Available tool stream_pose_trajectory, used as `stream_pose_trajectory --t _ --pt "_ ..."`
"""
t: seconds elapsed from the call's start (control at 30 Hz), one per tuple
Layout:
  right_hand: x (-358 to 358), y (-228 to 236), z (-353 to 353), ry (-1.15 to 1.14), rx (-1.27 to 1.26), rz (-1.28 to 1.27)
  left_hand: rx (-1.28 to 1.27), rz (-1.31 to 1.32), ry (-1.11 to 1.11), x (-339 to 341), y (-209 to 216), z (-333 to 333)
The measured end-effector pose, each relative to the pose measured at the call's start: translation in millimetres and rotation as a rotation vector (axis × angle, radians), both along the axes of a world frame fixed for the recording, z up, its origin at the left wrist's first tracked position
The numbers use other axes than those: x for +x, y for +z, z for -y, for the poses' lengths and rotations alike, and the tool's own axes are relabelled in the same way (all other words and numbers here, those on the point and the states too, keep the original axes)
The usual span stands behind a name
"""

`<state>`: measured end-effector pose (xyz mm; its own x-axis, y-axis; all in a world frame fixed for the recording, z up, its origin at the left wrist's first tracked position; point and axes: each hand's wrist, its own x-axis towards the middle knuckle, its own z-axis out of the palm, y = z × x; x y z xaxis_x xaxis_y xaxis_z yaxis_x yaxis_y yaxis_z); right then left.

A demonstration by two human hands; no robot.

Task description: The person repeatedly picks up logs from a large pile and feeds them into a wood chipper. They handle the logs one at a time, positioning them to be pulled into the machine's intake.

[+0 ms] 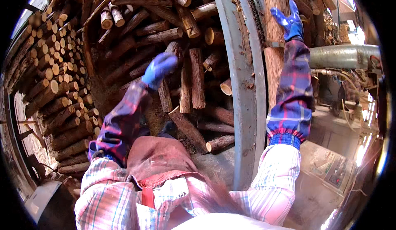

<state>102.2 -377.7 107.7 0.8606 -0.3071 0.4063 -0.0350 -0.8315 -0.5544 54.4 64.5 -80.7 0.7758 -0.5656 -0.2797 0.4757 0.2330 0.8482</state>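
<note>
My left hand [160, 69], in a blue glove, is over the loose log pile, smeared by motion. A short bark-covered log [174, 50] shows right beside its fingers; whether they grip it I cannot tell. My right hand [290, 22], also gloved in blue, has its thumb and fingers spread apart. It is at the right side of a peeled, reddish-brown log [275, 13] lying lengthwise beyond the metal rail; whether the palm touches the wood is unclear. Another pale log [272, 71] lies nearer along the same line, partly behind my right sleeve.
A long grey metal rail [243, 85] with a chain [256, 13] along it runs between my arms. Cut logs are stacked at the left [57, 69]. A green metal cylinder [340, 56] and hoses are on the right. Loose logs [187, 129] lie before my feet.
</note>
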Motion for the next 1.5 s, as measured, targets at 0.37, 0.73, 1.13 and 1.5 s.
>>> stream_pose_trajectory --t 0.37,0.73,1.13,1.5 --pt "-17.5 -45.9 -4.0 -0.181 -0.739 -0.326 0.396 -0.344 0.292 -121.2 -140.2 -145.3" --pt "-313.3 -585.5 -252.1 -0.064 1.314 -1.279 0.227 -0.765 0.115 -146.7 -288.0 -112.8" --pt "-346.5 -814.1 -228.6 -0.717 2.077 -0.388 0.512 -0.406 -0.266 -139.1 -546.6 20.3" --pt "-309.0 -597.8 -367.5 -0.564 2.179 -0.49 0.345 0.08 -0.658 -78.6 -465.3 -23.1"
